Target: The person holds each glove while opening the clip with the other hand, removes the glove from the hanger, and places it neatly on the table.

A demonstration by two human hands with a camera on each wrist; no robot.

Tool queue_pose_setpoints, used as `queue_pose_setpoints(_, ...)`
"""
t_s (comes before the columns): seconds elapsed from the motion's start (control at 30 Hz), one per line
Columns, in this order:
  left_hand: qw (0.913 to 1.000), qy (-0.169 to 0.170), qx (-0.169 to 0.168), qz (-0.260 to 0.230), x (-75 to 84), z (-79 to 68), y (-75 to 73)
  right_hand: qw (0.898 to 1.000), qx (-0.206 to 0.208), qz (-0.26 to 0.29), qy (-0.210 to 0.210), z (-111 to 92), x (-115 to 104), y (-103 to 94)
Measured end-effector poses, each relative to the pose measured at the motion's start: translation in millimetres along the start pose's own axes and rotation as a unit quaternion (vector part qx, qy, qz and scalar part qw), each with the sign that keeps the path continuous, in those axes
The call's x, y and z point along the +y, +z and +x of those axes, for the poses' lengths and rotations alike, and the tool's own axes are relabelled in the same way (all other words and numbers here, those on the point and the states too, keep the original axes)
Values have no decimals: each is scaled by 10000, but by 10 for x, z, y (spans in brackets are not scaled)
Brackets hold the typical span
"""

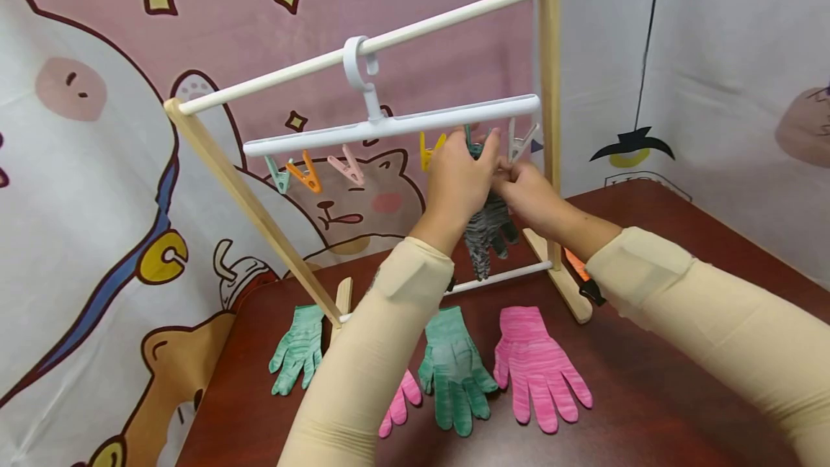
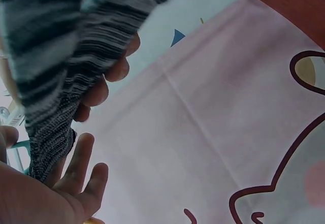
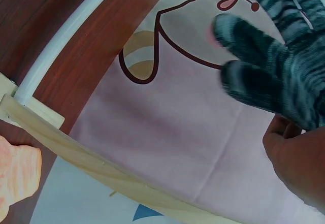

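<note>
A black-and-grey striped glove (image 1: 489, 229) hangs fingers down beneath a white hanger (image 1: 415, 121). My left hand (image 1: 457, 182) is at the glove's cuff and pinches a teal clothespin (image 1: 476, 139), partly hidden by the fingers. In the left wrist view the cuff (image 2: 48, 158) lies between its thumb and fingers. Just to the right, my right hand (image 1: 528, 197) grips the same glove near its upper edge. The right wrist view shows the glove's fingers (image 3: 254, 76) hanging beside that hand; whether the clothespin bites the cuff is hidden.
A wooden rack (image 1: 551, 92) carries the hanger. Yellow (image 1: 428, 153), white (image 1: 519, 143), pink (image 1: 348, 166), orange (image 1: 306, 173) and green clothespins (image 1: 279, 176) hang from it. Green gloves (image 1: 454, 366) and pink gloves (image 1: 538, 366) lie on the brown table (image 1: 635, 395); an orange item (image 1: 576, 265) lies behind the rack's foot.
</note>
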State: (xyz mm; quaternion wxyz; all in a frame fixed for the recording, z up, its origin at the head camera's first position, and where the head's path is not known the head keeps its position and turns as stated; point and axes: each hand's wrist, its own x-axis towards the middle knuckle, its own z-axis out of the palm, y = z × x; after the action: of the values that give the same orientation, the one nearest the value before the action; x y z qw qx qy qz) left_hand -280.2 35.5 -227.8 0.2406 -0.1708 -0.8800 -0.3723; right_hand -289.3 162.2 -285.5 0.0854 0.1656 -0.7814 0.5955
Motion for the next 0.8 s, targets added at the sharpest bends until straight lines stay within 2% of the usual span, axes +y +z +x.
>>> queue_pose_setpoints(0.1,9998,13,-119,149,11,-10,4,9998,-75,192,0,2,18,-7)
queue_pose_setpoints(0.4,9985,50,-110,525,-8,-32,-8,9989,112,462,-37,5,56,27)
queue_pose_setpoints(0.8,9989,89,-98,449,-56,-40,-34,9995,-74,310,54,-26,149,43)
